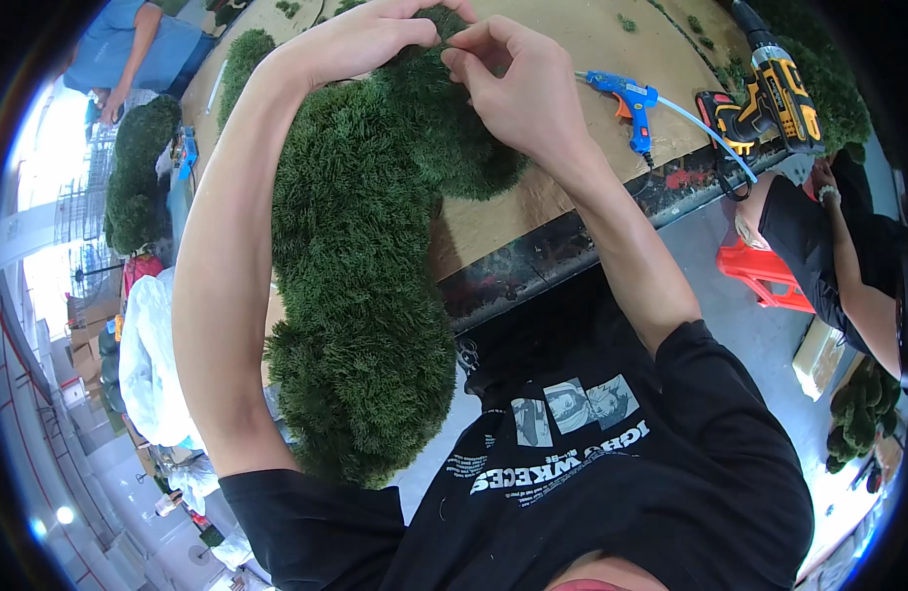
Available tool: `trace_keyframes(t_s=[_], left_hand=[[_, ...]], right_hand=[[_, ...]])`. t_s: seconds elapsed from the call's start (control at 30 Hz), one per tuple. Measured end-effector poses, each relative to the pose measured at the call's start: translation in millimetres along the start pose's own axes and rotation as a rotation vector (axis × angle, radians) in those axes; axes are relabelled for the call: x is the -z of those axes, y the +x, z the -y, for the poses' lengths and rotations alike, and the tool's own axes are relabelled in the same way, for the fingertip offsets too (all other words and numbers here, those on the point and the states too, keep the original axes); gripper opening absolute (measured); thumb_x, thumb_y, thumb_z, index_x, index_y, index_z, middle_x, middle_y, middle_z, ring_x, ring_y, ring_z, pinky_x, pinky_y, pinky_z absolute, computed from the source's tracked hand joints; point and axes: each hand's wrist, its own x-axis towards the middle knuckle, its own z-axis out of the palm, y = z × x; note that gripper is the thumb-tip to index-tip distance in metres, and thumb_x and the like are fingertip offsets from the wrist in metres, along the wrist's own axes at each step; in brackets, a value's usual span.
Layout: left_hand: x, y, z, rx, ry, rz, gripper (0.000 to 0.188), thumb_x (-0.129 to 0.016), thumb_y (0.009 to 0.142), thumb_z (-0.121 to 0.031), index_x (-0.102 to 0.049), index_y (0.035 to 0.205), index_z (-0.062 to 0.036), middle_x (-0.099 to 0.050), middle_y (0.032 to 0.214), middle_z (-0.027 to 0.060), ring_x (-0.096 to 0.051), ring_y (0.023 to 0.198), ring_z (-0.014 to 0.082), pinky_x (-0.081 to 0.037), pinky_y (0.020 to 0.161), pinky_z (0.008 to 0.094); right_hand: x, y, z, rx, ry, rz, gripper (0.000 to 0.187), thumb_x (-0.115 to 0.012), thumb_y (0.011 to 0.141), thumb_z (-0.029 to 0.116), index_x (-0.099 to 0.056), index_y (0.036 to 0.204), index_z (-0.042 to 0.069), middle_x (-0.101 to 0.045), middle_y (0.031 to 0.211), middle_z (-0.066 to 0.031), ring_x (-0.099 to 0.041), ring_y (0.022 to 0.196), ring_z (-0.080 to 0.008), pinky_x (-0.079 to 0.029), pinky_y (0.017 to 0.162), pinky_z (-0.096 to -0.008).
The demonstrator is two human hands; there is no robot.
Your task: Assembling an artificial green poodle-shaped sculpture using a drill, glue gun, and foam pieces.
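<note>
A big rounded shape covered in green artificial conifer foliage (351,217) lies across the table edge, its lower end hanging beside my body. Another foliage-covered limb (454,128) branches off it at the upper right. My left hand (370,41) reaches over the top of this limb, its fingers and thumb curled against the greenery. Close beside it, my right hand (518,89) has thumb and forefinger pinched together at the foliage surface. Whatever lies between those fingertips is too small to make out.
On the brown-covered table (612,177) are a blue glue gun (626,103) with a glue stick and a yellow-black cordless drill (779,89). A red plastic stool (764,276) stands right, near a seated person. Another person in blue (129,49) works far left, near more foliage (144,172).
</note>
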Motion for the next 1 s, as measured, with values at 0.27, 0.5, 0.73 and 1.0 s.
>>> trace_keyframes(t_s=[0.27,0.5,0.73,1.0], left_hand=[[0,-1,-2,-0.009,-0.006,0.008,0.045,-0.045,0.090,-0.010,-0.057,0.134,-0.0085,-0.058,0.118,0.0066,-0.052,0.101,0.0173,-0.043,0.089,0.0302],[1,-3,-11,0.054,-0.020,0.014,0.045,-0.046,0.090,-0.009,-0.057,0.133,-0.0082,-0.057,0.123,0.0074,-0.052,0.106,0.0186,-0.042,0.092,0.0307],[0,0,-6,-0.008,0.013,0.011,0.043,-0.046,0.091,-0.009,-0.056,0.133,-0.0064,-0.056,0.125,0.0093,-0.050,0.115,0.0213,-0.040,0.100,0.0335],[-1,-1,-12,0.075,0.016,0.001,0.043,-0.046,0.091,-0.010,-0.056,0.133,-0.0075,-0.056,0.125,0.0098,-0.050,0.114,0.0223,-0.041,0.099,0.0344]], right_hand=[[0,-1,-3,-0.040,0.081,-0.001,0.012,-0.067,0.098,0.007,-0.073,0.106,0.000,-0.078,0.093,-0.0065,-0.073,0.083,-0.0108,-0.059,0.066,-0.0263],[-1,0,-4,-0.052,0.081,-0.006,0.012,-0.069,0.098,0.007,-0.074,0.106,0.000,-0.078,0.091,-0.0062,-0.072,0.081,-0.0101,-0.059,0.064,-0.0261],[-5,-3,-2,-0.029,0.012,-0.056,0.013,-0.074,0.096,0.011,-0.075,0.105,0.001,-0.075,0.083,-0.0054,-0.070,0.074,-0.0086,-0.055,0.060,-0.0254],[-4,-6,1,0.011,-0.079,-0.074,0.015,-0.076,0.094,0.013,-0.076,0.105,0.002,-0.077,0.082,-0.0080,-0.072,0.073,-0.0117,-0.054,0.064,-0.0271]])
